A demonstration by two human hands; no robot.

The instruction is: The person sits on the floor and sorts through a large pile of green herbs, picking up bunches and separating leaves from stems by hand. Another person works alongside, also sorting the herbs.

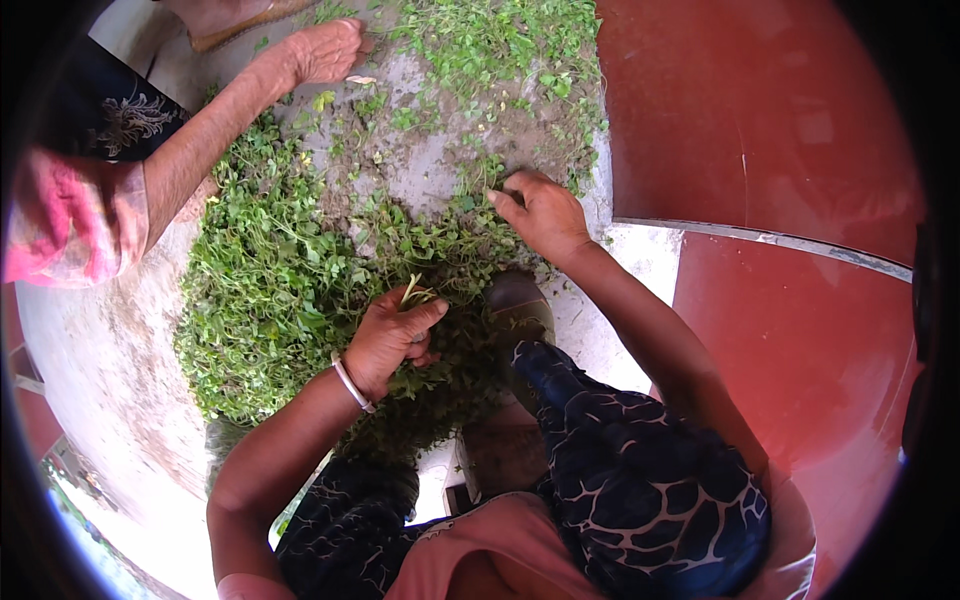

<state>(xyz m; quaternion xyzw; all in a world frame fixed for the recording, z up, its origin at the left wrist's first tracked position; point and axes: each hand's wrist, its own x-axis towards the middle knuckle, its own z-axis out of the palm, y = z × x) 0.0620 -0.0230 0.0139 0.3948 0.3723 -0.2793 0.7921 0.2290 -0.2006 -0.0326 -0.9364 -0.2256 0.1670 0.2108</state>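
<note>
My left hand (390, 340), with a white bangle at the wrist, is closed around a small bunch of leafy green stems (412, 293). Pale cut ends stick up past its thumb, and leaves hang below the fist. To the right and farther forward, my right hand (547, 217) has its fingers curled in and its thumb pointing left, close to some loose sprigs. Whatever may be between those fingertips is too small to make out. A wide heap of leafy greens (265, 270) spreads under and left of my left hand.
Another person's hand (332, 50) reaches in from the upper left over the grey concrete floor (415, 170). More greens mixed with soil (490, 45) lie at the far side. My dark shoe (520, 305) stands beside the heap. Red flooring (760, 120) lies to the right.
</note>
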